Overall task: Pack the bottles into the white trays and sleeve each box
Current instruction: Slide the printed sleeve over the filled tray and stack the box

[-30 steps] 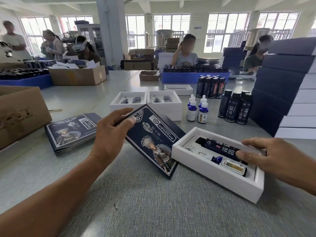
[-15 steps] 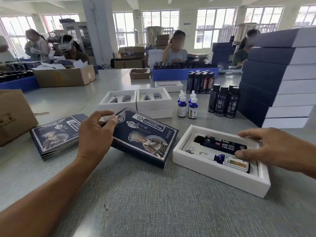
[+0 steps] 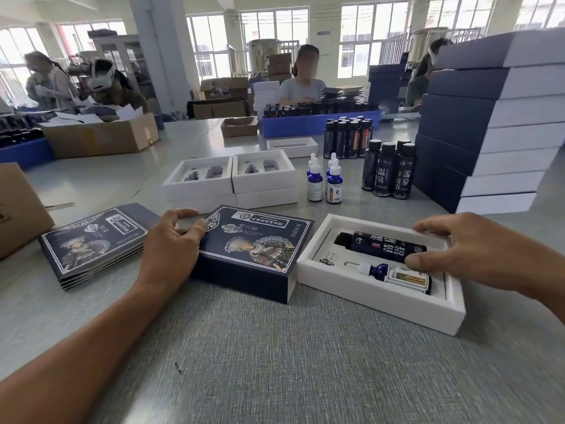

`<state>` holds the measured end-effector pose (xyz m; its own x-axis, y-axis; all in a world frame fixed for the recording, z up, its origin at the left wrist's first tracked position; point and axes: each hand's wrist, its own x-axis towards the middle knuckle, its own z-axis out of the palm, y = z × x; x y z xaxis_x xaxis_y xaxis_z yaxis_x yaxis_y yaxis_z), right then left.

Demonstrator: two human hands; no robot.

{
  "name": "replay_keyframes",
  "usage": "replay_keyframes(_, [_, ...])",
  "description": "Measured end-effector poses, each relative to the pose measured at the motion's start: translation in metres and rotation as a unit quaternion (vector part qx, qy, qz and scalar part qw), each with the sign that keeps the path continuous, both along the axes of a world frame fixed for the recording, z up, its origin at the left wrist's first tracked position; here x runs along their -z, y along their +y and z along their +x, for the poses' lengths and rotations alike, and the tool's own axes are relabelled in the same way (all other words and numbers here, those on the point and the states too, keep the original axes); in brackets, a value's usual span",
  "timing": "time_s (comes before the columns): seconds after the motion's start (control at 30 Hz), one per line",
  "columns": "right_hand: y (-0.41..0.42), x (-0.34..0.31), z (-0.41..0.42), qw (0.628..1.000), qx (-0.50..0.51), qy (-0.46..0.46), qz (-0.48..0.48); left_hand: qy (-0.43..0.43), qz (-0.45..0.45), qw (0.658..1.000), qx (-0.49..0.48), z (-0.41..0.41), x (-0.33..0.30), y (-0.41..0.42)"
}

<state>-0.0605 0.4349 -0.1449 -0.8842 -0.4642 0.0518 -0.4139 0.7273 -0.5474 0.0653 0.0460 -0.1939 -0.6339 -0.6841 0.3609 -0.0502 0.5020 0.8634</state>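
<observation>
On the grey tabletop [image 3: 275, 362], near its front edge, the left hand [image 3: 169, 249] grips the left end of a dark blue printed sleeve [image 3: 256, 249], fingers curled over its top edge, thumb spread wide. The sleeve stands opened into a box shape, its open right end just beside the left end of a white tray [image 3: 379, 301]. In the tray lie a tall black bottle [image 3: 379, 243] and, nearer the front edge, a small blue dropper bottle [image 3: 394, 275], each in its own recess. The right hand [image 3: 477, 252] reaches over the tray's right end, fingers curved along its far rim, thumb pressing on the black bottle's base.

To the left lies a stack of flat sleeves [image 3: 91, 246]. Farther back sit empty white trays [image 3: 229, 179], four dropper bottles [image 3: 324, 179] and standing black bottles [image 3: 388, 169]. At the right edge rises a stack of sleeved boxes [image 3: 489, 117].
</observation>
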Motion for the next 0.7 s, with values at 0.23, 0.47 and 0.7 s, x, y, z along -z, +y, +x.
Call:
replay_keyframes(0.23, [-0.009,0.004,0.007,0.999,-0.041,0.003,-0.011,-0.017,0.005,1.0,0.0,-0.001,0.0,0.001])
replay_keyframes(0.47, [-0.009,0.001,0.009,0.998,-0.069,0.002,-0.001,-0.02,0.009,1.0,-0.004,-0.001,-0.001,0.002])
replay_keyframes(0.7, [-0.008,-0.001,0.007,0.997,-0.082,0.005,0.011,-0.015,0.023,1.0,0.0,0.0,-0.003,0.004])
